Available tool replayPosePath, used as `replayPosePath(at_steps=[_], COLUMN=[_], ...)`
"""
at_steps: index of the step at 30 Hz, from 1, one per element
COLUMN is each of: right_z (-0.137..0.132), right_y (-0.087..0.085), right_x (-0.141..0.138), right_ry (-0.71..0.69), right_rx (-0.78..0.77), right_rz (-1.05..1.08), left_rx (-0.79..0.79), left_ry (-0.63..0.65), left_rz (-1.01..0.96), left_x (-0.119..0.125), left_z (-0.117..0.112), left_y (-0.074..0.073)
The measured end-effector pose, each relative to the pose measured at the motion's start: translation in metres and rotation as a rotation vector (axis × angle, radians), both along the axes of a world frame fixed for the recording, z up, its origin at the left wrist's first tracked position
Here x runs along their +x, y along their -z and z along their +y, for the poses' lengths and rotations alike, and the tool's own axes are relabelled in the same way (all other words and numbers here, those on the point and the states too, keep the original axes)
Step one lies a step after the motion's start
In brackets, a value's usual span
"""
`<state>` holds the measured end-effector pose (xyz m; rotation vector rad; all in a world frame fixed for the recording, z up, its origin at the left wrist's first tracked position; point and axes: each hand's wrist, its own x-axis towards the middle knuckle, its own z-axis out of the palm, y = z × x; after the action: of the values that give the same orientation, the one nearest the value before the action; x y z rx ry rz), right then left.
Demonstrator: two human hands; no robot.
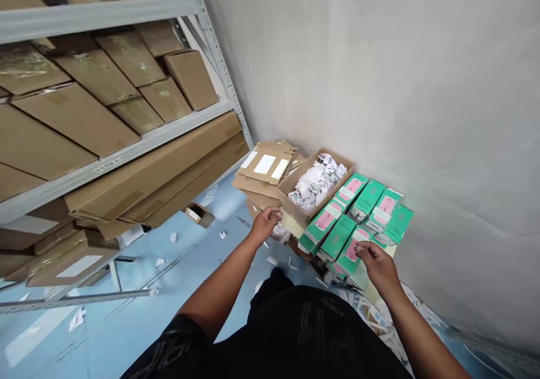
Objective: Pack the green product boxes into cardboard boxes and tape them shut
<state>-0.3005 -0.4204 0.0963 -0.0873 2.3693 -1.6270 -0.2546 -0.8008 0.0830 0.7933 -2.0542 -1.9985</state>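
Several green and pink cartons (358,216) lie packed side by side against the wall. My right hand (377,264) rests at their near edge, fingers curled and touching the closest green carton (350,252). My left hand (265,223) is curled at the near corner of an open cardboard box (295,185) filled with crumpled white paper (318,179). A small shiny crinkled packet (282,233) sits just under the left hand; whether the fingers grip it is unclear.
A metal shelving rack (126,145) loaded with flat brown cardboard boxes fills the left side. Flattened cardboard sheets (264,168) lie by the corner. The blue floor (126,306) is littered with paper scraps. A grey wall (400,86) runs along the right.
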Motion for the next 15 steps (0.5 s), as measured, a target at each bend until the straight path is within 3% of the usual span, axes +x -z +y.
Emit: replayPosePath(at_steps=[3, 5, 10, 15], right_z=[-0.030, -0.049, -0.108, -0.166], right_y=[-0.011, -0.014, -0.011, -0.013], right_x=[-0.006, -0.007, 0.001, 0.017], right_ry=[-0.033, -0.017, 0.119, 0.177], right_rx=[0.012, 0.031, 0.063, 0.062], right_rz=[0.017, 0.030, -0.009, 0.011], left_rx=[0.369, 0.486, 0.555, 0.524], left_ry=[-0.281, -0.354, -0.367, -0.364], left_rz=[-0.044, -0.074, -0.172, -0.177], left_x=[-0.032, -0.055, -0.118, -0.159], left_z=[-0.055, -0.091, -0.161, -0.187], left_y=[0.005, 0.012, 0.038, 0.055])
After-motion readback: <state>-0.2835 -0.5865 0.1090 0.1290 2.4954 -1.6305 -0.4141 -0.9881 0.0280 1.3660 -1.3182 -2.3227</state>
